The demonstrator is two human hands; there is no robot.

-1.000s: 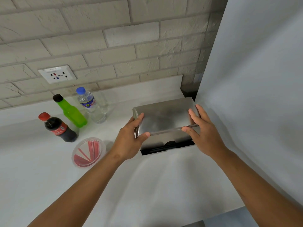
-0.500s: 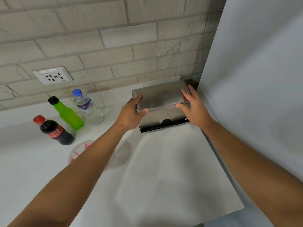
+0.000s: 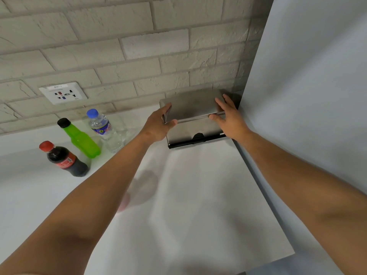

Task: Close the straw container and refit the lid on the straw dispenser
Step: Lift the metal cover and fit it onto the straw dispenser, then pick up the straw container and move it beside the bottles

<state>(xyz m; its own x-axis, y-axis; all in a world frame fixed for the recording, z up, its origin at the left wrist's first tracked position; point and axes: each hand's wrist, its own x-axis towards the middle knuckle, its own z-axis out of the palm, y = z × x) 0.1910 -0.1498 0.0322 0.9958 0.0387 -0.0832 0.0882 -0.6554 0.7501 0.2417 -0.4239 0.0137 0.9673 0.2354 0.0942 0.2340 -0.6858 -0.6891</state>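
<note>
Straw container [image 3: 123,203] mostly behind left forearm.

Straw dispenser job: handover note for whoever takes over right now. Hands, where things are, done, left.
Left hand: grips the left end of the steel lid, thumb on its front edge.
Right hand: grips the right end, fingers on top, thumb on the front edge.
Straw dispenser: on the white counter, in the corner between the brick wall and the grey side panel, lid lying across its top.
Straw container: not in view now, so its state cannot be told.
Done: lid is on the dispenser.
Left: judging by the grip, check that the lid sits flush, let go, then confirm the container is closed.
Nearby: cola bottle, green bottle, water bottle, untouched.
</note>
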